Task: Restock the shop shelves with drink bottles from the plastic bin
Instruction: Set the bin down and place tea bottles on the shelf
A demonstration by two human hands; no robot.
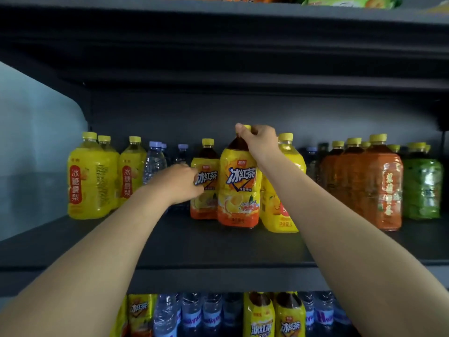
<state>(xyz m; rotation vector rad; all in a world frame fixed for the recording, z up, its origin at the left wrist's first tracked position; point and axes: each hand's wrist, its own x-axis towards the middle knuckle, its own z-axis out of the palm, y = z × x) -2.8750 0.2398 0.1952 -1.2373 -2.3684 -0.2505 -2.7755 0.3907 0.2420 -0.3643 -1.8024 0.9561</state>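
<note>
Head view: we are pinching the cap of the front tea bottle (239, 181) with our right hand (258, 139), fingers curled tight, while our left hand (178, 182) is curling round the tea bottle behind (205, 203), both standing on the shelf (170, 242). Gripping so high, we are risking toppling it against the yellow bottle (291, 154) alongside.

The dark shelf (170, 242) carries upright bottles along its back edge: yellow pear-drink bottles (88, 176) at the left end, clear water bottles (154, 161) beside them, and orange-labelled bottles (379, 188) and green-labelled bottles (421, 188) toward the right end. Mid-shelf, the front iced tea bottle (239, 186) stands nearest the front edge, with the rear iced tea bottle (204, 205) just behind it on the left.
</note>
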